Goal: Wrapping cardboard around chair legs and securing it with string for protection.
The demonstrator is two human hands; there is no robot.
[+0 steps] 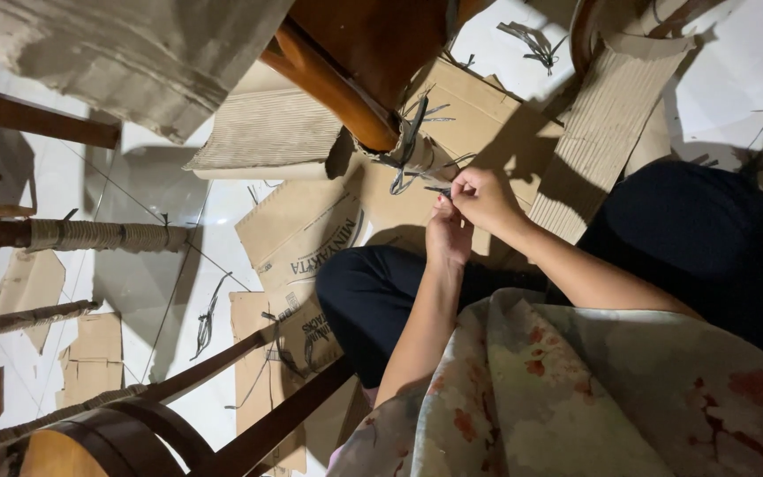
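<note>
**Hands working dark strands at the wrapped end of a chair leg**

Person is sitting on the floor, dark trousers, floral top. Both hands are meeting just right of the wooden chair leg [333, 84], near its lower end, where corrugated cardboard wrap [412, 155] is covering the wood.

Right hand [486, 199] is pinching a thin dark strand [439, 189] between fingertips, closed on it. Left hand [449, 237] is lying just beneath, fingers curled toward the same spot; whether it is gripping the strand or only steadying, I cannot tell.

Bundle of dark strands [410, 141] is splaying out around the wrapped end, loose ends pointing several ways. The pinched strand is running roughly left to right, from the wrap toward the fingers. The leg's long axis is running diagonally, from upper left down to the wrapped end at lower right.

Flattened cardboard sheets [298, 238] are lying on the pale tiled floor [147, 265] beneath the work; a rope-wound rail [103, 236] is showing at left, further strand scraps scattered near it.

Risks, as judgement: the strand is thin and held only at the fingertips, so it could be slipping free if tension drops. Loose ends could be tangling with the pinched one. The cardboard wrap looks unsecured and could be sliding along the leg
</note>
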